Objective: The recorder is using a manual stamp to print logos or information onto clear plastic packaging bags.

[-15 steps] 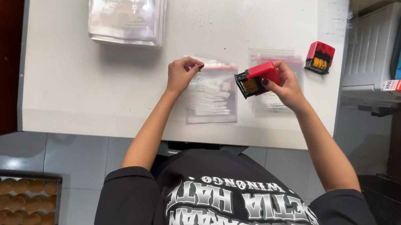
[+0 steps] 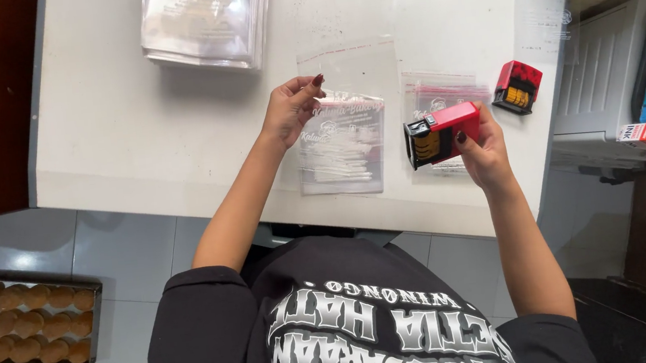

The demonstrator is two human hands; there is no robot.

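Since the earlier frame, the left hand point(image 2: 291, 110) had lifted slightly off the clear printed pouch point(image 2: 342, 145), and the right hand point(image 2: 482, 151) had drawn the red stamper point(image 2: 442, 134) a little away from it, tipped on its side with its dark face towards the left. Judging by that, the pouch lay between one press and the next. The left fingers point(image 2: 304, 88) were curled loosely together just above the pouch's top edge, pinching nothing I could make out. The right fingers were clamped around the stamper's red body.

The pouch lay flat on the white counter point(image 2: 132, 138), with a second pouch point(image 2: 442, 91) partly hidden behind the stamper and a second red stamper point(image 2: 517, 87) beyond it. Whether any mark sat on the pouch was too small to tell. A stack of pouches point(image 2: 206, 20) was cut off at the top edge, and trays of round pastries point(image 2: 18, 354) at the left.
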